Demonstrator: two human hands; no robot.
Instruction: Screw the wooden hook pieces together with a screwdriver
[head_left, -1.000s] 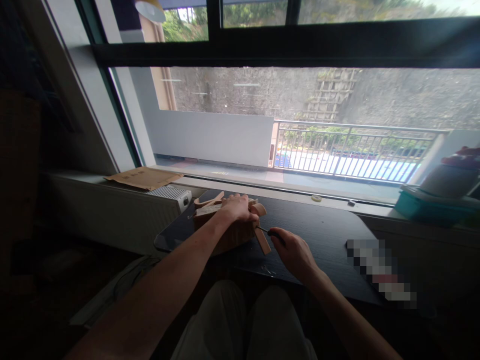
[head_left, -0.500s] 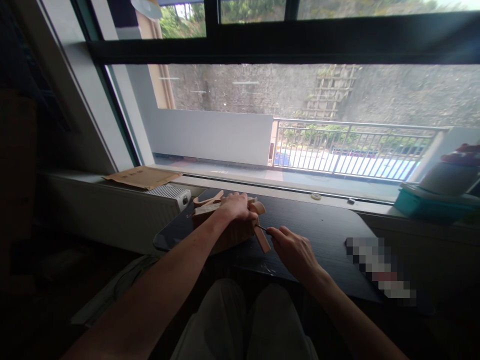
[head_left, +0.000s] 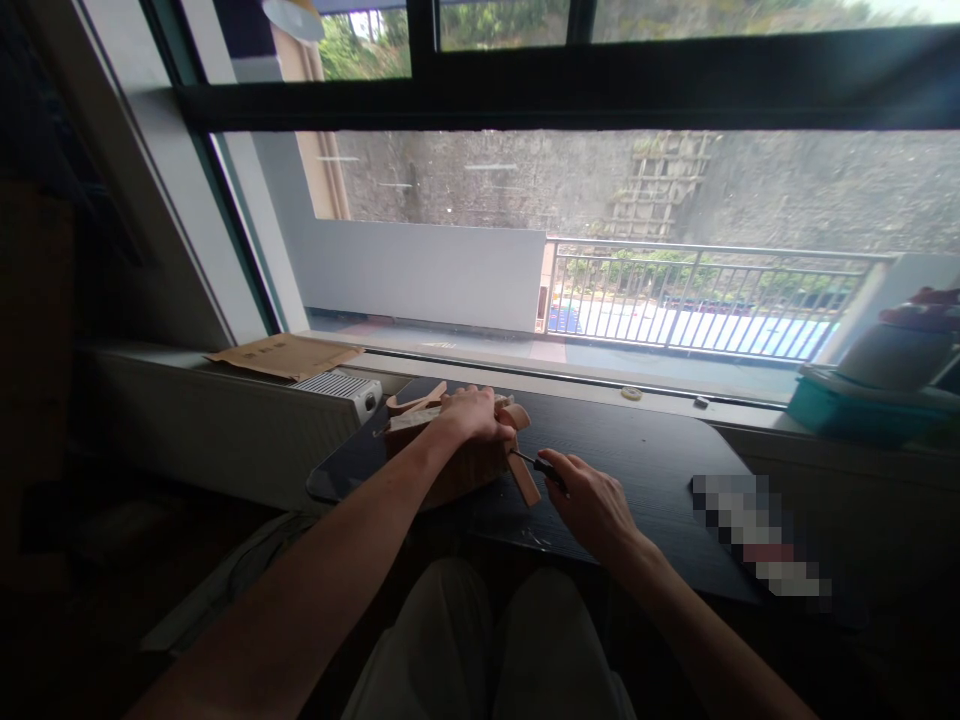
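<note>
A light wooden model (head_left: 457,462) made of flat cut pieces stands on the dark table (head_left: 645,460) near its left end. My left hand (head_left: 471,415) lies on top of the model with the fingers curled over it, holding it down. My right hand (head_left: 589,500) is closed round a small dark-handled screwdriver (head_left: 541,463). The tool's thin shaft points left into the model's right side, beside a slanted wooden strip (head_left: 523,478).
A white ribbed device (head_left: 341,388) and a sheet of brown cardboard (head_left: 285,354) lie on the windowsill to the left. A teal box (head_left: 855,412) with a pale pot on it stands at the far right. A small round object (head_left: 632,394) lies on the sill. My knees are below the table edge.
My right hand shifted slightly on the screwdriver, its fingers turning round the handle. The left hand stayed on the model.
</note>
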